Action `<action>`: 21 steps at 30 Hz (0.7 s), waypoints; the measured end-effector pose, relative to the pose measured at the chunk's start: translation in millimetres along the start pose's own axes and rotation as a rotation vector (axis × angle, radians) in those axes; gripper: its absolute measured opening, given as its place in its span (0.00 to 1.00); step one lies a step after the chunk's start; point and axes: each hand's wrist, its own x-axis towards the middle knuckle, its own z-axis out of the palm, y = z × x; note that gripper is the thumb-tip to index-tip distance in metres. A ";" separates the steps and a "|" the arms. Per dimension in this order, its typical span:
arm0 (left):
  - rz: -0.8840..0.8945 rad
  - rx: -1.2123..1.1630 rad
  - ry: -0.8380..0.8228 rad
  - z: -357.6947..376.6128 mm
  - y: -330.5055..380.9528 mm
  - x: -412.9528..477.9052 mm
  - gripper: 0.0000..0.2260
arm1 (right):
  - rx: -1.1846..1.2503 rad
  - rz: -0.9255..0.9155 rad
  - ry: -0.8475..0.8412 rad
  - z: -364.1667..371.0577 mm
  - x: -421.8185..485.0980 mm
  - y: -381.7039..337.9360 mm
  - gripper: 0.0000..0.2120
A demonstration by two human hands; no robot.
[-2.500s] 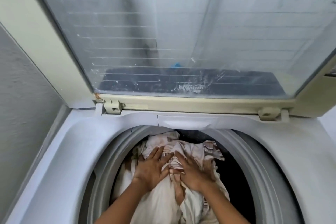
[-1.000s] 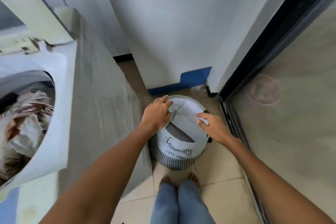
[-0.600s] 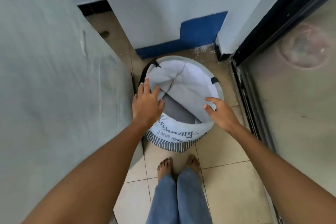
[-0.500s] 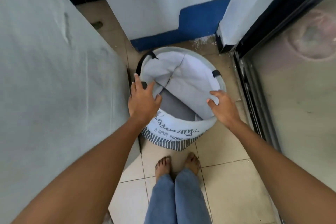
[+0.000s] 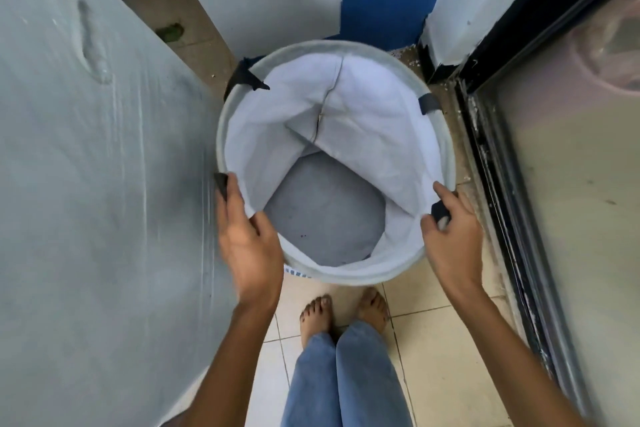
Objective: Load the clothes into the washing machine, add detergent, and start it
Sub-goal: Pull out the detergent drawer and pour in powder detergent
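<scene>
Laundry basket (image 5: 346, 279), empty: left hand (image 5: 247, 243), right hand (image 5: 450, 236) clamped on rim. Risk: soft rim buckling, slipping from grip.

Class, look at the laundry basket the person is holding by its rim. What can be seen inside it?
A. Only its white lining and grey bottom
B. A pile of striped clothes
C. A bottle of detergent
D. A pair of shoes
A: the laundry basket, gripped by the left hand and right hand, shows only bare lining and its grey bottom.
</scene>
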 end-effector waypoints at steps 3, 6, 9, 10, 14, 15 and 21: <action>0.050 -0.016 0.085 -21.3 5.7 -17.1 0.27 | 0.080 -0.075 0.027 -12.0 -25.5 -3.2 0.23; 0.036 0.004 0.104 -19.2 -6.7 -26.5 0.29 | 0.050 -0.114 0.052 -3.3 -36.2 12.3 0.23; 0.053 0.030 0.033 -4.3 -20.5 -29.9 0.28 | -0.014 -0.094 0.048 17.3 -35.4 33.9 0.23; 0.061 0.041 0.003 1.9 -25.7 -29.2 0.28 | -0.043 -0.100 0.043 24.7 -34.6 42.4 0.23; -0.005 0.167 -0.225 32.5 -64.9 -21.9 0.27 | -0.173 -0.138 0.028 50.1 -28.0 65.3 0.23; -0.052 0.226 -0.283 40.1 -81.5 -19.0 0.26 | -0.215 -0.150 0.015 56.3 -25.6 70.4 0.23; -0.352 0.327 -0.530 75.5 -140.3 1.5 0.34 | -0.448 -0.140 -0.338 97.0 -10.2 114.5 0.32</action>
